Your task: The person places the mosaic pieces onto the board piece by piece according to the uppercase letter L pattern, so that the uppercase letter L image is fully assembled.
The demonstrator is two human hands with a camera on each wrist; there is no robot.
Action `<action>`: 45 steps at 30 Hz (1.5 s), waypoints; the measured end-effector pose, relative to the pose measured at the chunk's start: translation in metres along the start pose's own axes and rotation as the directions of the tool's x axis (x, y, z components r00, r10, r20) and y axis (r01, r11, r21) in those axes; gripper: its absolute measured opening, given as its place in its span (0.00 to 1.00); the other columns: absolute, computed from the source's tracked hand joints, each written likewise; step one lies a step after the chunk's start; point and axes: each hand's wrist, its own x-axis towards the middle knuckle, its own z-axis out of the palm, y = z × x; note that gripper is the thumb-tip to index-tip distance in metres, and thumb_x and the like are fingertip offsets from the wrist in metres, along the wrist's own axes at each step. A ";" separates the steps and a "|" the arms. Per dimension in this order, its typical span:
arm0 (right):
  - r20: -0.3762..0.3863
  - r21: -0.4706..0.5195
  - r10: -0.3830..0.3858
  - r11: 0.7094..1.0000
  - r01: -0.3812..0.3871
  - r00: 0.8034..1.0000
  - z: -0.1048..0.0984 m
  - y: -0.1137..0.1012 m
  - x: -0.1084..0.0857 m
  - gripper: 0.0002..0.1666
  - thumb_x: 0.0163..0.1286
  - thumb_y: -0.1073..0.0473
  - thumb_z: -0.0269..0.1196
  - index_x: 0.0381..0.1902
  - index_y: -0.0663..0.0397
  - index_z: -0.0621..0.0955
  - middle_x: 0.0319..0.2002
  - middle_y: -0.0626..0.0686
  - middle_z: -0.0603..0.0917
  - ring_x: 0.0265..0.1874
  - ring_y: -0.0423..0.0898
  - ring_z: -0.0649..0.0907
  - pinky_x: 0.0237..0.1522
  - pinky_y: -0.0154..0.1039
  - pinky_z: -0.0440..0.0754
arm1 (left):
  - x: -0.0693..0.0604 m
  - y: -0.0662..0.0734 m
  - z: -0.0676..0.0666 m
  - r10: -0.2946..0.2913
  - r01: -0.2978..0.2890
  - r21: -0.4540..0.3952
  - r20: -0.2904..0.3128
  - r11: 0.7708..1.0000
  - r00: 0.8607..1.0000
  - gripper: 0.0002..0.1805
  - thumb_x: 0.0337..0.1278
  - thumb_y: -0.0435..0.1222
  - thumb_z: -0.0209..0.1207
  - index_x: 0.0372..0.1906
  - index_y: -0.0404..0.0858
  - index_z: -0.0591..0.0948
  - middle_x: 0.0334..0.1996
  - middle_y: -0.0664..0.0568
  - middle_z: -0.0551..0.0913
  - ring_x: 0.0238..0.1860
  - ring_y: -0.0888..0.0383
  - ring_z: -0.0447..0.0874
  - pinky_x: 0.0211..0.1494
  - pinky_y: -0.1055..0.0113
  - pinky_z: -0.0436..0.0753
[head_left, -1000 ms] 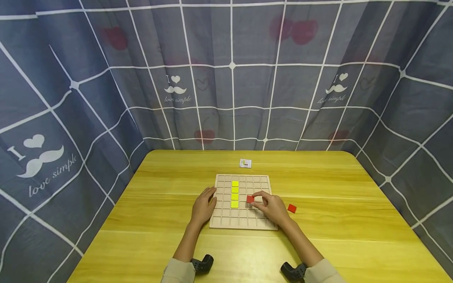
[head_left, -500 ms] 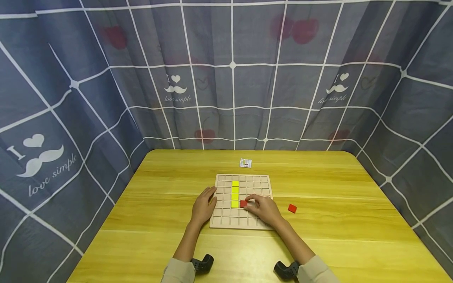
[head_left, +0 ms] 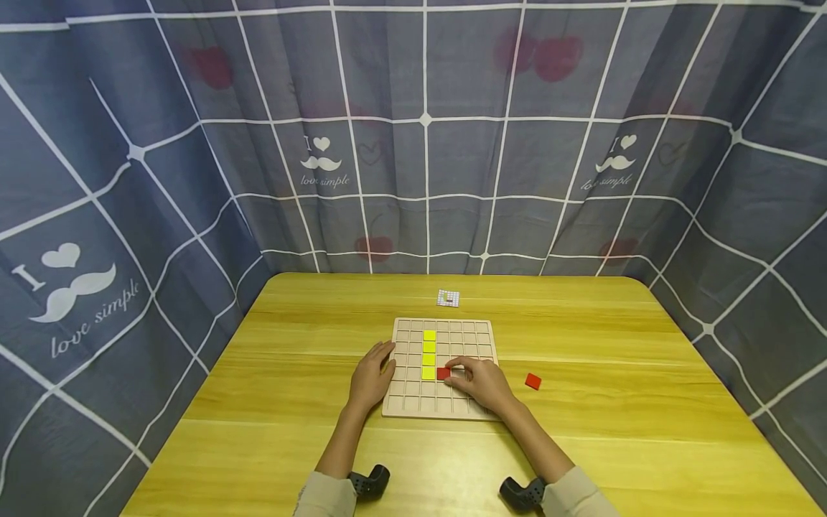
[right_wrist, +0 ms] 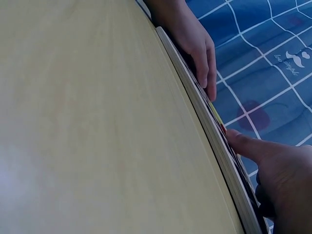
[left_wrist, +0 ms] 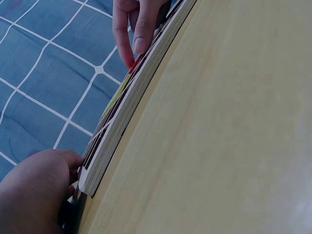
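Observation:
A pale wooden grid board (head_left: pixel 407 406) lies on the table, with a column of several yellow square tiles (head_left: pixel 429 353) in its cells. My right hand (head_left: pixel 484 384) pinches a red square tile (head_left: pixel 443 373) between thumb and finger, down at the board just right of the lowest yellow one. In the right wrist view my thumb touches that red tile (right_wrist: pixel 223 128). My left hand (head_left: pixel 372 375) rests against the board's left edge, fingers fairly straight. A second red tile (head_left: pixel 533 381) lies on the table to the right of the board.
Behind the board lies a small printed grid card (head_left: pixel 449 298). The yellow wood-grain table (head_left: pixel 323 309) reaches back to a grey-blue checked curtain (head_left: pixel 452 165), which also hangs on both sides. A black wrist device (head_left: pixel 370 483) sits at each cuff.
My right hand has carried the red tile left and slightly nearer, from above the board to the cell beside the lowest yellow tile. The left hand has stayed put.

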 end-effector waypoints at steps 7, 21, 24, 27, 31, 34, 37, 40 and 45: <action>0.001 0.099 0.014 0.995 -0.014 1.000 -0.007 0.005 -0.008 0.19 0.52 0.46 0.70 0.42 0.41 0.83 0.11 0.36 0.62 0.11 0.31 0.57 0.13 0.28 0.55 | 0.000 0.001 0.001 -0.006 0.006 0.014 0.003 1.000 1.000 0.21 0.61 0.35 0.55 0.59 0.35 0.75 0.59 0.46 0.73 0.64 0.47 0.64 0.64 0.50 0.64; -0.080 0.169 0.049 0.985 -0.035 0.996 -0.040 0.033 -0.034 0.12 0.55 0.52 0.69 0.39 0.42 0.84 0.10 0.36 0.60 0.11 0.31 0.56 0.13 0.26 0.55 | 0.000 0.000 0.003 -0.013 0.012 0.012 0.009 1.000 1.000 0.21 0.61 0.35 0.54 0.59 0.35 0.74 0.60 0.46 0.72 0.64 0.47 0.63 0.65 0.50 0.63; -0.089 0.163 0.069 0.985 -0.054 0.994 -0.048 0.037 -0.041 0.13 0.55 0.53 0.69 0.40 0.44 0.84 0.10 0.37 0.60 0.10 0.31 0.55 0.12 0.27 0.55 | -0.001 0.000 0.003 -0.010 0.010 0.012 0.008 1.000 1.000 0.21 0.61 0.35 0.54 0.59 0.35 0.74 0.60 0.45 0.72 0.64 0.47 0.63 0.65 0.50 0.64; -0.108 0.150 0.073 0.987 -0.056 0.992 -0.056 0.043 -0.047 0.14 0.55 0.53 0.69 0.41 0.47 0.84 0.10 0.38 0.60 0.10 0.31 0.55 0.11 0.28 0.56 | -0.001 0.000 0.003 -0.010 0.010 0.013 0.005 1.000 1.000 0.21 0.61 0.35 0.55 0.59 0.34 0.74 0.60 0.45 0.72 0.64 0.47 0.63 0.64 0.49 0.64; -0.129 0.107 0.095 0.991 -0.081 0.987 -0.064 0.053 -0.056 0.16 0.55 0.53 0.69 0.42 0.48 0.84 0.11 0.38 0.60 0.10 0.32 0.55 0.11 0.28 0.57 | -0.001 0.001 0.003 -0.020 0.020 0.006 0.009 1.000 1.000 0.21 0.61 0.35 0.55 0.59 0.35 0.74 0.60 0.45 0.72 0.65 0.47 0.63 0.65 0.50 0.63; -0.140 0.066 0.123 0.991 -0.115 0.982 -0.071 0.061 -0.063 0.16 0.54 0.52 0.69 0.42 0.47 0.84 0.11 0.38 0.61 0.10 0.32 0.56 0.11 0.29 0.57 | -0.001 0.002 0.002 -0.023 0.023 0.004 0.016 1.000 1.000 0.21 0.62 0.35 0.55 0.59 0.35 0.74 0.60 0.45 0.72 0.65 0.47 0.63 0.65 0.49 0.63; -0.147 0.023 0.148 0.989 -0.146 0.978 -0.077 0.069 -0.071 0.17 0.54 0.51 0.69 0.42 0.46 0.84 0.11 0.38 0.61 0.10 0.32 0.57 0.11 0.29 0.57 | -0.001 0.002 0.002 -0.023 0.023 0.004 0.019 1.000 1.000 0.21 0.62 0.35 0.55 0.59 0.35 0.74 0.60 0.45 0.72 0.65 0.47 0.63 0.65 0.49 0.63; -0.145 -0.005 0.167 0.986 -0.169 0.975 -0.082 0.075 -0.077 0.18 0.55 0.49 0.69 0.43 0.46 0.84 0.11 0.39 0.62 0.10 0.33 0.57 0.11 0.29 0.57 | 0.000 0.001 0.002 -0.020 0.020 0.008 0.014 1.000 1.000 0.21 0.62 0.35 0.55 0.59 0.35 0.74 0.60 0.45 0.72 0.65 0.47 0.63 0.65 0.49 0.63; -0.115 -0.033 0.199 0.978 -0.204 0.973 -0.090 0.082 -0.085 0.20 0.55 0.47 0.68 0.45 0.46 0.83 0.12 0.40 0.62 0.10 0.35 0.57 0.12 0.30 0.57 | 0.001 0.000 0.001 -0.019 0.018 0.019 0.011 1.000 1.000 0.21 0.62 0.36 0.54 0.60 0.35 0.74 0.60 0.46 0.72 0.65 0.47 0.62 0.65 0.49 0.63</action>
